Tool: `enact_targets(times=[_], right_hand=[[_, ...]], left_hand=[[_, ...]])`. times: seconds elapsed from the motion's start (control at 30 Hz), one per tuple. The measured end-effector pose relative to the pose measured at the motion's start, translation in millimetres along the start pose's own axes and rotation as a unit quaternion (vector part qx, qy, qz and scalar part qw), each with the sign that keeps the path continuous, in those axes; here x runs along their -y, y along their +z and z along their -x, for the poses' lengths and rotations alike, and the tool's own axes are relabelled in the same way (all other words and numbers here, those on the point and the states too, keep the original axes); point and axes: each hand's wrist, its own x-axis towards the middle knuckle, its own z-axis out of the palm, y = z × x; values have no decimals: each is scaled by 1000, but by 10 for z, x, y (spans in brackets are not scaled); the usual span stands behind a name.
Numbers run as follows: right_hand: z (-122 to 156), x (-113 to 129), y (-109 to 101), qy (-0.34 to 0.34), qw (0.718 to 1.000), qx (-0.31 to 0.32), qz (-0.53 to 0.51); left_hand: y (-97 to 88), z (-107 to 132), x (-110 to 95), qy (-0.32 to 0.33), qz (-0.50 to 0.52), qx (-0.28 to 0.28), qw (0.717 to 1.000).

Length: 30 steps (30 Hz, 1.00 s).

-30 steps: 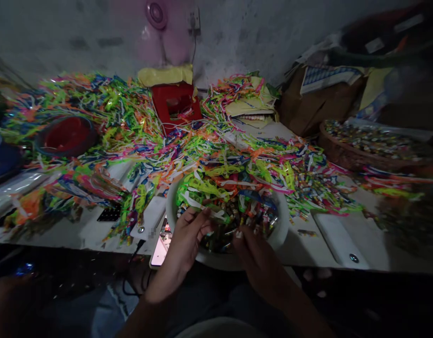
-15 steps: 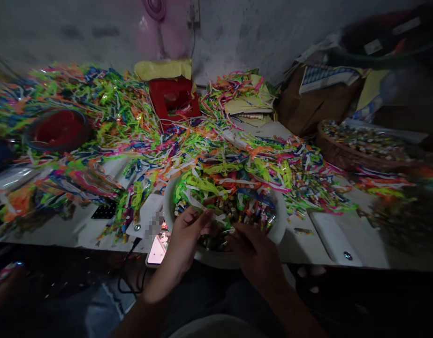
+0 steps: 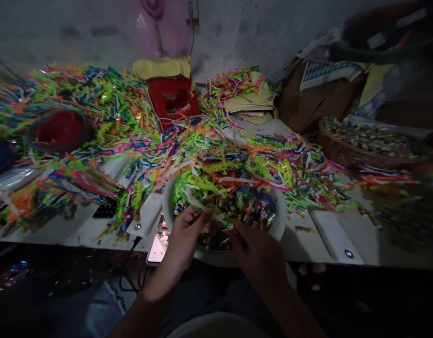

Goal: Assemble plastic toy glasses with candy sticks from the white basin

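Note:
A white bowl (image 3: pixel 280 226) in front of me holds small wrapped sweets and neon paper strips. My left hand (image 3: pixel 184 239) hovers over the bowl's near left side, fingers pinched on a thin pale strip (image 3: pixel 216 217). My right hand (image 3: pixel 257 251) is over the bowl's near middle, fingers closed towards the left hand; what it holds is too dark to make out. A lit phone (image 3: pixel 157 247) lies just left of the bowl under my left wrist.
Heaps of neon strips (image 3: pixel 132 126) cover the table. A red bowl (image 3: pixel 56 130) sits far left, a red stool (image 3: pixel 172 101) at the back, a woven basket (image 3: pixel 346 152) of sweets at right, a white block (image 3: pixel 336 237) near right.
My right hand has slid left across the bowl until its fingers meet my left hand. The left hand has barely moved.

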Motion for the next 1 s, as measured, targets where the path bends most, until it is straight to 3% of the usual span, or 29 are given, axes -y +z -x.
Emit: enact_targets(times=[0.07,0.17,0.23,0.5,0.6,0.67,0.77,0.83,0.9,1.0], right_hand=[[-4,6,-27,12,995,54,-82],[-9,-24,-71,47,955,159,-245],[-2,-55,-91,65,936,184,-292],[112,75,-95,52,952,166,-252],[19,100,-72,8,951,186,-249],[-119,64,-63,-38,962,185,-196],[-350,-15,-70,-44,980,195,12],[-462,-35,-79,-20,956,258,139],[-527,-9,-78,-6,926,321,197],[-567,88,-44,-10,912,354,209]], left_hand=[[14,33,4,7,-15,-2,1000],[47,131,-9,24,-43,-15,999],[58,215,-26,37,-56,-29,997],[-22,536,-104,49,-95,-17,994],[-154,522,-215,74,-122,-55,988],[-349,425,-333,81,-146,-99,981],[-850,164,-520,73,-222,-145,961],[-1282,-41,-617,88,-297,-200,930],[-1704,-230,-682,92,-356,-207,906],[-2108,-432,-733,65,-522,-215,822]])
